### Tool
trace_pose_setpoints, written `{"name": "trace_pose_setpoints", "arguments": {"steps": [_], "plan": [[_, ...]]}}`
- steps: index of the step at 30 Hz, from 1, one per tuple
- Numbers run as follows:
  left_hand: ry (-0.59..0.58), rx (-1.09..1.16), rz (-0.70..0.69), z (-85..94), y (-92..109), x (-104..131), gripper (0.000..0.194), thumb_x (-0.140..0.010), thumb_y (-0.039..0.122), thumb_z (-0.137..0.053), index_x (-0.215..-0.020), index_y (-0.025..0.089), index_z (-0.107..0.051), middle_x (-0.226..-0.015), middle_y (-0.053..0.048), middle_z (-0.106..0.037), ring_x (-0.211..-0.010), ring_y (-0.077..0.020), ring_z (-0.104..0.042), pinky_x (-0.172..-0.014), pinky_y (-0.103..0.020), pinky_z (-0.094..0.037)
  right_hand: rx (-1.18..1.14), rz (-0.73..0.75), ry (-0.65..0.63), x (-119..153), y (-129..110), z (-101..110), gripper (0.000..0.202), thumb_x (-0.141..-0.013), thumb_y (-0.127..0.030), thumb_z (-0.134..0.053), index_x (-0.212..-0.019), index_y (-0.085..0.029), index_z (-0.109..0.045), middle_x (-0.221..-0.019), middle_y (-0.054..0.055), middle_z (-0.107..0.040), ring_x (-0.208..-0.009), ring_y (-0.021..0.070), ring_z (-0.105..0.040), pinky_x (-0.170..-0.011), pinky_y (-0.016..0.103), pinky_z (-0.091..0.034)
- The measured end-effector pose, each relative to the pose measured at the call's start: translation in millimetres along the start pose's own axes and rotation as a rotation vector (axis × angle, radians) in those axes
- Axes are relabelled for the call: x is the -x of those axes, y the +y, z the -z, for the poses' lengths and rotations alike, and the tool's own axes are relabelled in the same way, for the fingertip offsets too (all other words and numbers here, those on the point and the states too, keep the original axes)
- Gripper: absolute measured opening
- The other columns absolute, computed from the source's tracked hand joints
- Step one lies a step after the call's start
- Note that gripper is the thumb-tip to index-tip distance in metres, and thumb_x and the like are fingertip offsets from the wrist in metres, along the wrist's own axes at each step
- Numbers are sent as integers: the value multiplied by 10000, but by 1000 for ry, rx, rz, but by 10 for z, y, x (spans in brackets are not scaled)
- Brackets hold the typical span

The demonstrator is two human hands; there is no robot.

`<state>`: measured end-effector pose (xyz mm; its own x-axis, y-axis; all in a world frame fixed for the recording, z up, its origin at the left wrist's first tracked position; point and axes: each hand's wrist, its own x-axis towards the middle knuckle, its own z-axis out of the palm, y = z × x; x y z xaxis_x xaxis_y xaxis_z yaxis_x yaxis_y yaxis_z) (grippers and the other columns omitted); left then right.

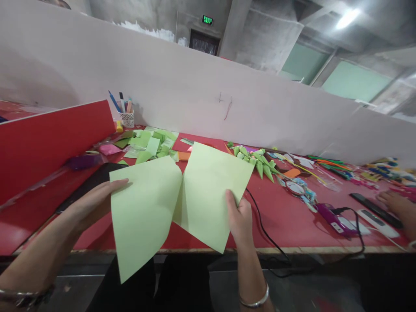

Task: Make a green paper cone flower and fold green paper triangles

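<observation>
A person's left hand (pixel 100 197) and right hand (pixel 241 216) pinched opposite sides of pale green paper (pixel 146 212) above the near edge of a red worktop (pixel 279 216). Loose green pieces (pixel 143 141) and pointed green shapes (pixel 263 164) lay beyond, apparently worked already; the paper, large and only creased or parted midway, seemed barely begun, with most left to do. Whether its halves were joined could not be told. The paper hid most left-hand fingers; another person's arm (pixel 404 216) was cut off at right.
</observation>
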<state>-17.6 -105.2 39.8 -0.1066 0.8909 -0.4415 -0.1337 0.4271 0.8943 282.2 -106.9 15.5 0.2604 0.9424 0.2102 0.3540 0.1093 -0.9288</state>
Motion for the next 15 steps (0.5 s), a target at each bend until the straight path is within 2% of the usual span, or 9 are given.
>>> {"name": "trace_pose_setpoints", "arguments": {"steps": [5,11,15], "plan": [[295,-208,-143,7,-14,6,347,-572,433,-686,-796,178,-614,-592,20,-658,-514,-149,-558,-442,-209,-412,88,52,63,17,-12,1,471,-812,-524,-420,-616,-127,-580,-525,24,-542,-502,126,-460,-468,229,-331],[508,-595,-409,-18,-13,22,388,-684,515,-486,-732,143,-588,-578,27,-573,-556,-141,-480,-468,-193,-356,51,73,79,2,8,-20,443,-826,-504,-420,-790,-119,-634,-593,30,-571,-590,145,-503,-526,233,-358],[588,-765,-462,62,-5,-30,377,-695,505,-433,-699,151,-565,-588,19,-548,-586,-155,-485,-477,-189,-342,25,19,97,-38,69,40,474,-807,-524,-439,-778,-101,-651,-600,52,-594,-637,179,-544,-553,248,-390]]}}
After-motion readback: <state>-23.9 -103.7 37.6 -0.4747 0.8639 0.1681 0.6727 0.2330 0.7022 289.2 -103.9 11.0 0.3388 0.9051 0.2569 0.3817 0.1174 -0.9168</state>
